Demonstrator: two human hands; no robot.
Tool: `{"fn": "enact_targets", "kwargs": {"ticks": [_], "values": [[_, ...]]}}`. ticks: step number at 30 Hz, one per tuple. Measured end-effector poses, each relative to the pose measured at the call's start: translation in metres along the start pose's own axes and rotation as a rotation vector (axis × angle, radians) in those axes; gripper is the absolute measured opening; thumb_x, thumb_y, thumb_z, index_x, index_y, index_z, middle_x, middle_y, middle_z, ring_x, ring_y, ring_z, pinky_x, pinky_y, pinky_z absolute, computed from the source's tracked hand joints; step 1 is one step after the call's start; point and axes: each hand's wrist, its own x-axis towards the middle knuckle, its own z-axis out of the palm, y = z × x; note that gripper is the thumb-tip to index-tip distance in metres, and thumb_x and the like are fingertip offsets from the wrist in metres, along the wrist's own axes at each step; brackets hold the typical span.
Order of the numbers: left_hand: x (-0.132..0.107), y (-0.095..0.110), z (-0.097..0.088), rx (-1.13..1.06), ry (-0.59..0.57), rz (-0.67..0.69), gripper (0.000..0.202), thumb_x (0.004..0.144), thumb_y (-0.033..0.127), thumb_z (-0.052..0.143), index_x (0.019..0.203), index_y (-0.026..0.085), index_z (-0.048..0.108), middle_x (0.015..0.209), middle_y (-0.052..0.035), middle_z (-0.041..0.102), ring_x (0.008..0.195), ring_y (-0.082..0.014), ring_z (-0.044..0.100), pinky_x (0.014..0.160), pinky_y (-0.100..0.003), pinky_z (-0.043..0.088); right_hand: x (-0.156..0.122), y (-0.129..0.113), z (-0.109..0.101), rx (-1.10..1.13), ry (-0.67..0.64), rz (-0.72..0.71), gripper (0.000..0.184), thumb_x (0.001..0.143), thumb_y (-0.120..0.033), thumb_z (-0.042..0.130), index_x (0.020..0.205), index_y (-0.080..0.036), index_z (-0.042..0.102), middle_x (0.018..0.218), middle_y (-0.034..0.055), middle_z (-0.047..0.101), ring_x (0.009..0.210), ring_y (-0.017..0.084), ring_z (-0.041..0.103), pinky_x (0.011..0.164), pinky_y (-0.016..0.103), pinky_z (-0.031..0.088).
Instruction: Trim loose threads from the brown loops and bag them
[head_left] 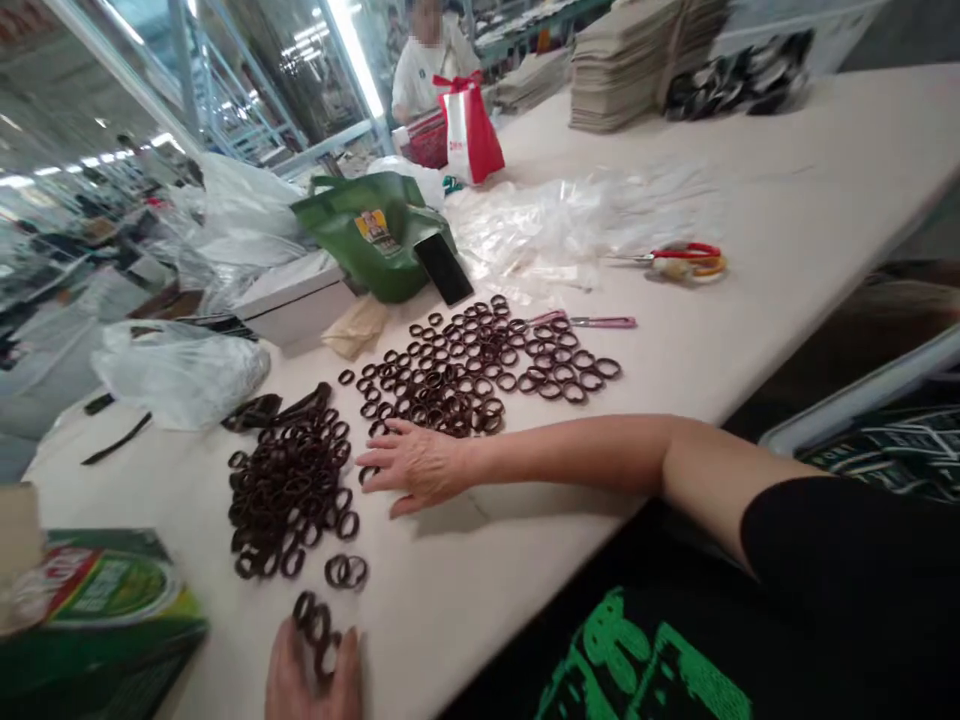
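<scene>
At the bottom of the head view my left hand [285, 675] has several dark brown rings [319, 625] between its thumb and fingers. My right hand [424, 465] reaches in from the right, palm down over the table with fingers spread. Its fingertips are at a dark ring [367, 475] lying between two groups of them. A dense heap of such rings [289, 480] lies to the left of that hand. Beyond it spreads a looser group of rings [457, 365], mostly lying flat. A few overlapping rings [346, 572] lie just above my left hand.
A green box [112, 600] stands at the lower left, near my left hand. Behind the rings are a phone [444, 268] leaning on a green bag [375, 235], pink-handled tools [604, 322] and red-and-yellow-handled scissors [686, 262]. A person [431, 70] is across the table.
</scene>
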Motion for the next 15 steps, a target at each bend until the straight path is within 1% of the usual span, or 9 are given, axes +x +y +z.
{"fn": "enact_targets", "kwargs": {"ticks": [2, 3, 6, 8, 11, 15], "values": [[-0.002, 0.008, -0.004, 0.029, -0.017, -0.001, 0.085, 0.082, 0.062, 0.052, 0.148, 0.009, 0.036, 0.145, -0.0246, 0.049, 0.133, -0.0418, 0.048, 0.111, -0.055, 0.04, 0.023, -0.002, 0.013, -0.011, -0.069, -0.027, 0.038, 0.089, -0.048, 0.063, 0.117, -0.024, 0.064, 0.137, 0.0087, 0.054, 0.123, 0.03, 0.047, 0.107, 0.054, 0.028], [-0.003, 0.012, -0.006, 0.035, -0.013, -0.006, 0.083, 0.084, 0.061, 0.051, 0.148, 0.011, 0.036, 0.145, -0.0239, 0.049, 0.133, -0.0409, 0.048, 0.11, -0.055, 0.04, 0.031, 0.0, 0.018, -0.017, -0.107, -0.02, 0.035, 0.088, -0.047, 0.064, 0.113, -0.023, 0.066, 0.131, 0.0091, 0.057, 0.119, 0.031, 0.049, 0.107, 0.055, 0.027], [-0.006, 0.019, -0.008, 0.019, 0.02, -0.003, 0.078, 0.086, 0.059, 0.049, 0.146, 0.012, 0.039, 0.143, -0.0223, 0.052, 0.132, -0.0384, 0.05, 0.11, -0.052, 0.041, 0.038, 0.01, 0.02, -0.061, -0.17, 0.025, 0.023, 0.086, -0.038, 0.062, 0.097, -0.018, 0.068, 0.106, 0.0092, 0.064, 0.107, 0.029, 0.052, 0.108, 0.053, 0.025], [-0.006, 0.019, -0.007, 0.005, 0.032, 0.009, 0.076, 0.086, 0.058, 0.049, 0.146, 0.012, 0.04, 0.141, -0.0218, 0.053, 0.131, -0.0377, 0.051, 0.11, -0.051, 0.041, 0.031, 0.021, 0.013, -0.1, -0.164, 0.063, 0.017, 0.084, -0.03, 0.06, 0.09, -0.016, 0.068, 0.097, 0.009, 0.064, 0.1, 0.027, 0.053, 0.108, 0.052, 0.024], [-0.008, 0.015, -0.005, -0.018, 0.05, 0.022, 0.074, 0.086, 0.057, 0.05, 0.146, 0.014, 0.04, 0.14, -0.0199, 0.055, 0.129, -0.0364, 0.053, 0.11, -0.05, 0.041, 0.009, 0.039, -0.003, -0.143, -0.167, 0.139, 0.013, 0.083, -0.022, 0.058, 0.084, -0.014, 0.067, 0.093, 0.0088, 0.063, 0.095, 0.025, 0.055, 0.109, 0.051, 0.023], [-0.006, 0.008, -0.003, -0.024, 0.067, 0.035, 0.074, 0.086, 0.056, 0.05, 0.146, 0.014, 0.04, 0.139, -0.0193, 0.056, 0.127, -0.035, 0.055, 0.107, -0.049, 0.044, -0.025, 0.061, -0.021, -0.187, -0.164, 0.247, 0.011, 0.083, -0.016, 0.057, 0.083, -0.013, 0.068, 0.091, 0.0088, 0.066, 0.097, 0.025, 0.058, 0.112, 0.051, 0.022]]}}
